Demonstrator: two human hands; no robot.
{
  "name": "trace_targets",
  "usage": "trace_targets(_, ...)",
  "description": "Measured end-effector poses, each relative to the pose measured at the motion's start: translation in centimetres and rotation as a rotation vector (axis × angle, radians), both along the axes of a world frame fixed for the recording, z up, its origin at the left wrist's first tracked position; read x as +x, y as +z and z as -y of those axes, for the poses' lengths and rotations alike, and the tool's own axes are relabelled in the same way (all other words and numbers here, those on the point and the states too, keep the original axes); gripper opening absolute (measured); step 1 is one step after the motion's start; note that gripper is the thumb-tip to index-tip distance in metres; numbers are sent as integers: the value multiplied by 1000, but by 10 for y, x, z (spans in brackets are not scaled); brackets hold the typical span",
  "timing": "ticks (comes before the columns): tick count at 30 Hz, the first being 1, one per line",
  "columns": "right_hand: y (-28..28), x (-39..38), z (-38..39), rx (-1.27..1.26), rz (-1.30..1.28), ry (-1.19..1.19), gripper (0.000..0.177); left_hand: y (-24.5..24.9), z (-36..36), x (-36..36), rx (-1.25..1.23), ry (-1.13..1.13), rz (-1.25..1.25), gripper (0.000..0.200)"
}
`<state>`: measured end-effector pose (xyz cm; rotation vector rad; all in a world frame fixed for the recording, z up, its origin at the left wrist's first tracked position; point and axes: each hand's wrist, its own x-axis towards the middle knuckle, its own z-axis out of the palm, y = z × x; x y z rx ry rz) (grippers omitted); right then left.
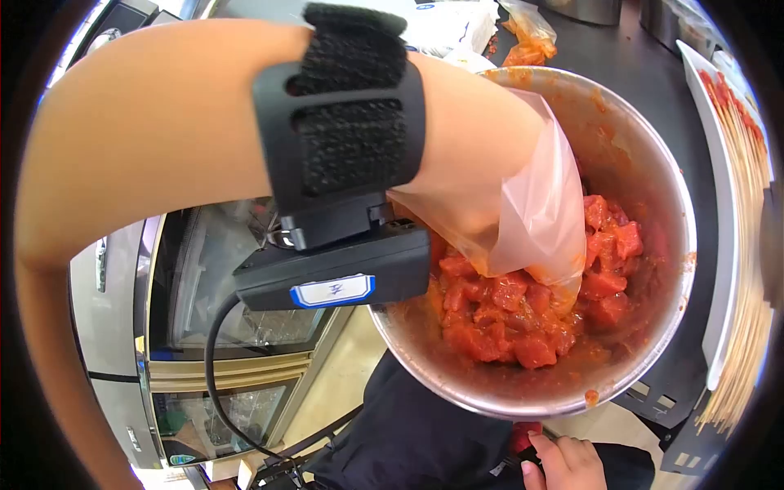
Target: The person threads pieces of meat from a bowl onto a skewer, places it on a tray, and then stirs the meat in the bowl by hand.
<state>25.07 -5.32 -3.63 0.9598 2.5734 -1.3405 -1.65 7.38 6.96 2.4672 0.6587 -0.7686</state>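
My left hand (559, 265), covered by a loose translucent plastic glove (545, 192), reaches down into a large steel bowl (680, 175). The bowl holds red, wet chunks of meat (535, 347) in orange marinade. My left fingers press into the meat and are hidden by the plastic and the chunks. Below the bowl's near rim, my right hand (567, 465) is curled in front of the black clothing. Its fingers are closed on something dark that I cannot make out, beside a small red object (525, 433).
A long white tray (712, 245) with wooden skewers (747, 269) lies right of the bowl. Behind stand a stained plastic bag (531, 37), a white packet (449, 24) and metal containers (592, 10). Glass-fronted equipment (216, 278) is at the left. A cable hangs from my wrist device (335, 269).
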Motion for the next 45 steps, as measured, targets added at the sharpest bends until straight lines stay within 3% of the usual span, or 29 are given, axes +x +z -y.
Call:
trace_targets(39, 1, 1, -4, -35, 50, 8, 31, 9, 9, -14, 74, -15, -13, 23)
trace_targets(45, -2, 3, -8, -43, 34, 19, 31, -9, 10, -19, 100, -16, -61, 21)
